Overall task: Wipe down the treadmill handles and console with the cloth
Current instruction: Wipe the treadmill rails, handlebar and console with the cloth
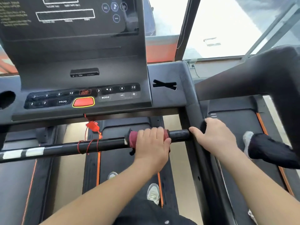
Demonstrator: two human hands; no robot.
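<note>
A black crossbar handle (103,145) runs left to right in front of the treadmill console (81,65). A dark red cloth (133,139) is wrapped around the bar's right part, and my left hand (151,143) is closed over the cloth and bar. My right hand (214,135) rests on the right side handrail (194,111) where the bar meets it, fingers curled around the rail, thumb pointing toward the bar end. The console's button panel (84,96) with a red stop button (83,101) sits above the bar.
A red safety cord and clip (92,127) hang from the console and wind around the bar. White tape patches (22,152) mark the bar's left end. Another person's leg and shoe (263,148) are on the neighbouring treadmill at right. My shoes (153,194) stand on the belt below.
</note>
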